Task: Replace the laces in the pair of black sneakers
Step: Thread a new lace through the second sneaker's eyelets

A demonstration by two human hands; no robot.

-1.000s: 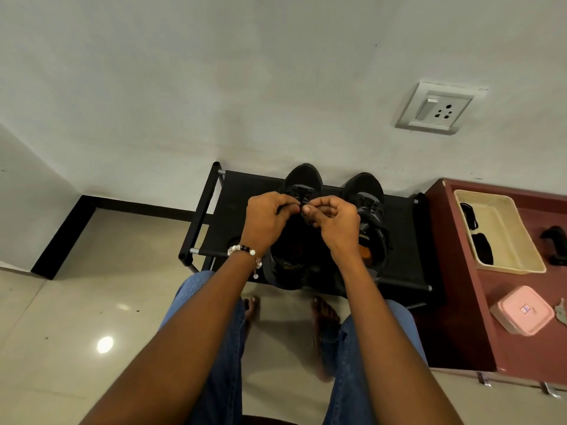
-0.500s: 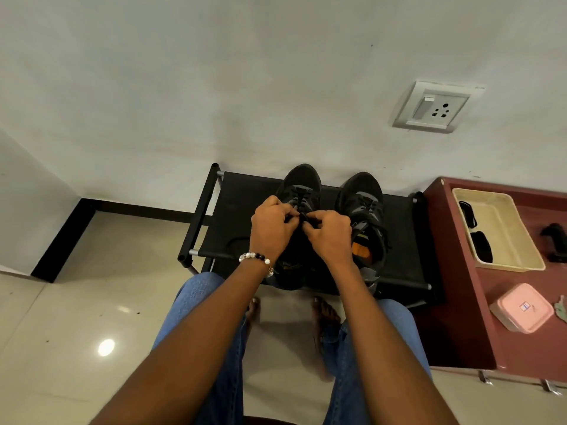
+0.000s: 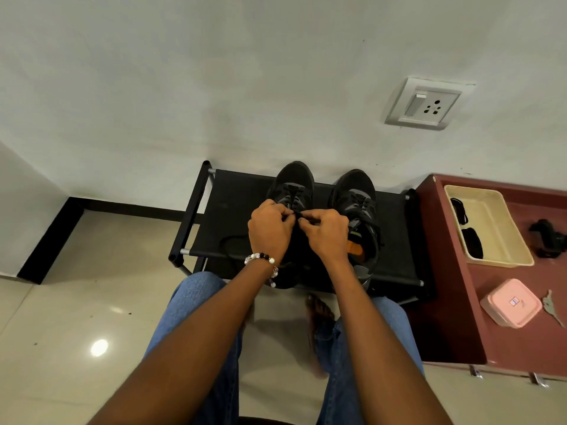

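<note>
Two black sneakers stand side by side on a black shoe rack (image 3: 233,207), toes toward the wall. Over the left sneaker (image 3: 294,182) both my hands work at its black lace (image 3: 297,213). My left hand (image 3: 270,230), with a bead bracelet on the wrist, pinches the lace from the left. My right hand (image 3: 326,233) pinches it from the right, fingertips almost touching. A loose loop of black lace (image 3: 228,242) lies on the rack to the left. The right sneaker (image 3: 356,200) shows an orange insole and is laced at the front.
A dark red cabinet (image 3: 454,302) stands right of the rack, carrying a cream tray (image 3: 506,234) with dark items, a pink box (image 3: 511,303), keys (image 3: 550,305) and a black object (image 3: 549,242). A wall socket (image 3: 425,104) is above. My knees and bare feet are below, on a glossy tile floor.
Both hands have moved slightly forward along the left sneaker toward its toe, staying together on the lace. The sneakers and rack have kept their places.
</note>
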